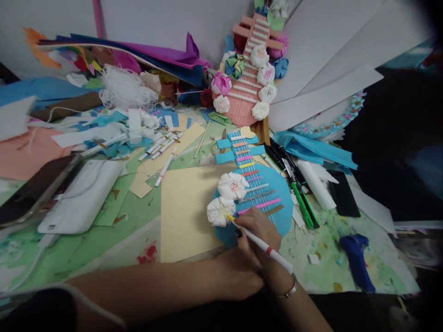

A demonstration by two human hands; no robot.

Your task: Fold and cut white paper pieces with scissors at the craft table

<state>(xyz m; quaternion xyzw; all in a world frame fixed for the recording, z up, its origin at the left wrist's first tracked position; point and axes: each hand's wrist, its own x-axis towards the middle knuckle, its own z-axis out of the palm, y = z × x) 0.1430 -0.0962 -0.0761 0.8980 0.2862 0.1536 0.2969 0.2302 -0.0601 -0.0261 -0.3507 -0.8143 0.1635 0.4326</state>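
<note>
Right hand [259,233] closed in a pen grip on your white marker [282,262], yellow tip at the lower white paper flower [218,211], just below mid-frame. Your left hand [238,274] lies under the right wrist, mostly hidden; cannot tell its opening or hold. Blue glue gun [358,260] at lower right. Flower overlaps the left edge of your blue paper guitar [280,180], center, partly over a cream sheet [185,216]. Farther, upper center: pink guitar [239,107], flowers along both sides.
</note>
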